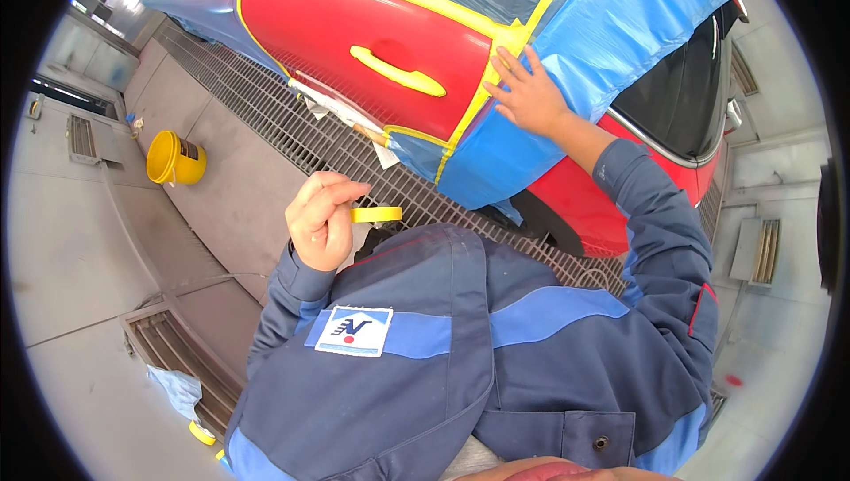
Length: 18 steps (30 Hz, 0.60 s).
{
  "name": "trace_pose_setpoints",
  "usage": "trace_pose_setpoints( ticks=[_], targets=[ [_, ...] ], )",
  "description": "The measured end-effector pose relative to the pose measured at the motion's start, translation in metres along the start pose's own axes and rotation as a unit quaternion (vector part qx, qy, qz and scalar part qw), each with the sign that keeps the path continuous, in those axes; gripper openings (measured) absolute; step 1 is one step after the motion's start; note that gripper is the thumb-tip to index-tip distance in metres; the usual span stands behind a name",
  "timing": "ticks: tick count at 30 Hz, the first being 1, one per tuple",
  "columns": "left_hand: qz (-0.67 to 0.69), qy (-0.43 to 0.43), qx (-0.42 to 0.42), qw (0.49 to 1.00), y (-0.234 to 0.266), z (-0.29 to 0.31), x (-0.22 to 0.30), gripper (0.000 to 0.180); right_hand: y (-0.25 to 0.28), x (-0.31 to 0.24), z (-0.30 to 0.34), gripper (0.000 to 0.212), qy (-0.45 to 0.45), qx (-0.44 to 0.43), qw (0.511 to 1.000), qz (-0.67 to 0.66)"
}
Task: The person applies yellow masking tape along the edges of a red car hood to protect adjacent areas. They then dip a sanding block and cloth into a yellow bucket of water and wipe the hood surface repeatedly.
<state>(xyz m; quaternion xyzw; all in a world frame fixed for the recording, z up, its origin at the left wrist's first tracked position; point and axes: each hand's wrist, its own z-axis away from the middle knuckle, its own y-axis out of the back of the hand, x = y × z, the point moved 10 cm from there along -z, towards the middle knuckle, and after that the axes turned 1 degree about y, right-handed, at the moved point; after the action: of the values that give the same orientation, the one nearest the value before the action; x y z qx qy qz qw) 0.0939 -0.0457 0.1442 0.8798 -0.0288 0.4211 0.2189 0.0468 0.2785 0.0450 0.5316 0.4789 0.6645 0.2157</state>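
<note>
Tape roll (376, 214), yellow, is pinched in curled fingers of left hand (320, 220), held up near chest over floor grating (292, 131). Further out, right hand (529, 94) is spread flat and pressed on yellow tape seam (478, 96) where blue masking film (611, 30) meets red car door (354, 34). Judged risk: if palm pressure is uneven, seam could be wrinkled or lifted w/ film shifted, leaving a gap; roll could be dropped thru loose pinch.
</note>
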Motion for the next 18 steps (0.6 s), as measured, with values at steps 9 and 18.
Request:
trace_pose_setpoints(
  ticks=[9, 18],
  targets=[
    [-0.001, -0.006, -0.023, 1.0, -0.003, -0.01, 0.002, 0.037, 0.011, 0.032, -0.013, 0.06, -0.038, 0.015, 0.998, 0.042],
    [0.003, 0.001, -0.011, 1.0, -0.006, -0.001, 0.0, 0.038, 0.008, 0.033, -0.022, 0.062, -0.078, 0.002, 0.996, 0.047]
  ],
)
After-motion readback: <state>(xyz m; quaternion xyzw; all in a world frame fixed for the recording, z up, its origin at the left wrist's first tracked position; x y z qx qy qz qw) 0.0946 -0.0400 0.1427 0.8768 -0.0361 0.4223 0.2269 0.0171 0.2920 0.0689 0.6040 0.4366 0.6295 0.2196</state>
